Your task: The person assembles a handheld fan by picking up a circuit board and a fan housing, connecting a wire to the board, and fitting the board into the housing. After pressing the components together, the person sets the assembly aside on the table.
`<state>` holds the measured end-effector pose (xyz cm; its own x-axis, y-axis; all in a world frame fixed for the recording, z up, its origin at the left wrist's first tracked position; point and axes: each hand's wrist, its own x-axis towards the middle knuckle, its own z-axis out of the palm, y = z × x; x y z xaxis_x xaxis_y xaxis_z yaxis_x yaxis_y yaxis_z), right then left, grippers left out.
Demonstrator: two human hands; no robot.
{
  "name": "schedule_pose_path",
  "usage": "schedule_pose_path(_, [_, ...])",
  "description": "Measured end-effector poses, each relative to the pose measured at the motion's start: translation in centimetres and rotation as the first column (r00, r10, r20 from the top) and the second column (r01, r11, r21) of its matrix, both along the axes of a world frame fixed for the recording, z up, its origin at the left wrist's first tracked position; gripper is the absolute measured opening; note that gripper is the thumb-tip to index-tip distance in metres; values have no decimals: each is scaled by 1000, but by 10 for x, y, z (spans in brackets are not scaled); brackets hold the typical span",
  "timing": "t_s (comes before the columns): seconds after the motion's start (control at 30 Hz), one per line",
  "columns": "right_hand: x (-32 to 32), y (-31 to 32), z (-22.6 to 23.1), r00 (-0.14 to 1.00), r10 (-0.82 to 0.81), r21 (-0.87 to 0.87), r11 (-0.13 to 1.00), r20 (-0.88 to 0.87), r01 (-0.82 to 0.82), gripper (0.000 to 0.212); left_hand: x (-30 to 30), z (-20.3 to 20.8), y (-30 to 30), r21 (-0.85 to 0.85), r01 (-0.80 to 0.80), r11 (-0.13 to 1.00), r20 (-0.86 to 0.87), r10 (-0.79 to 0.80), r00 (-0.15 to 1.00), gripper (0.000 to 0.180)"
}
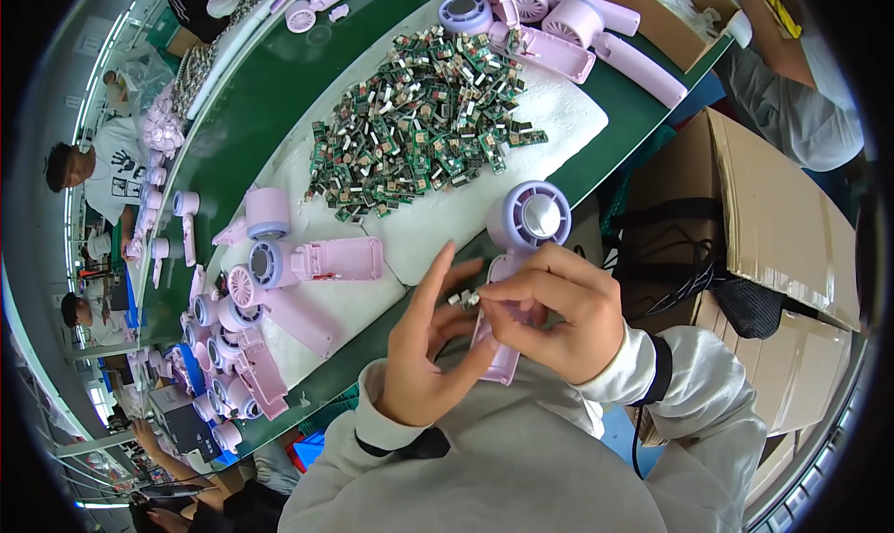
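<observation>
A pink handheld fan [528, 218] with a lilac ring and a silvery centre lies in front of me, its open handle shell running down between my hands. My right hand [563, 314] is closed in a pinch over the handle, with a small part with white connectors [464, 298] at its fingertips. My left hand [424, 347] is beside the handle, index finger stretched out, other fingers loosely curved and apart. The left thumb tip reaches the handle's edge; whether it presses on it I cannot tell. The inside of the handle is mostly hidden by my right hand.
A heap of small green circuit boards [419, 119] lies on white foam sheets [577, 114] on the green table [279, 151]. Pink fan bodies [340, 258] cluster at left and at the far edge. Cardboard boxes [792, 216] stand at right. Other people are around the table.
</observation>
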<state>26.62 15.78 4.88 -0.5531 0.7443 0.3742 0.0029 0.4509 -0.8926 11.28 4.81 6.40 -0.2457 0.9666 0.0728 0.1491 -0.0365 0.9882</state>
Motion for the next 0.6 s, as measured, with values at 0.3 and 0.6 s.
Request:
schedule_pose_path(0.3, [15, -3, 22, 967, -21, 272, 958, -253, 92, 28, -58, 102, -11, -363, 414, 835, 698, -50, 714, 67])
schedule_pose_path(0.6, [23, -9, 21, 974, 225, 41, 973, 36, -226, 12, -207, 158, 76, -285, -93, 954, 393, 205, 897, 44])
